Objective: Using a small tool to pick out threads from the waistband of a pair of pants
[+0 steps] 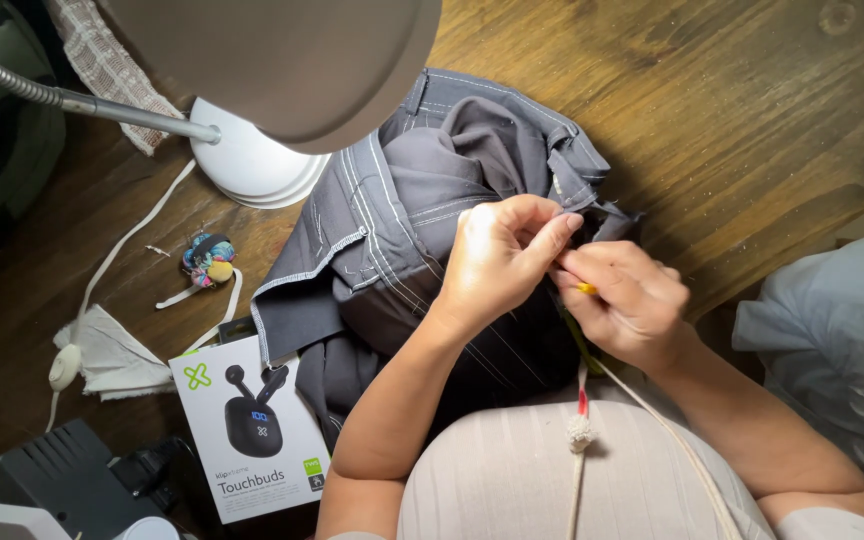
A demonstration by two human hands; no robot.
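A dark grey garment (422, 200) with white stitching lies bunched on the wooden table (732, 110). My left hand (497, 255) pinches a fold of its fabric near the belt loop. Touching it from the right, my right hand (632, 300) grips a small yellow-handled tool (586, 289), whose tip is hidden between my fingers and the cloth. A cord with a red bead and a white tassel (579, 428) hangs down my chest.
A desk lamp with a grey shade (282, 60) and white base (247, 165) stands at the upper left. A white earbud box (252, 430), a small colourful pincushion (207, 258), a white cable and folded cloth (117, 355) lie left. Pale fabric (832, 330) sits right.
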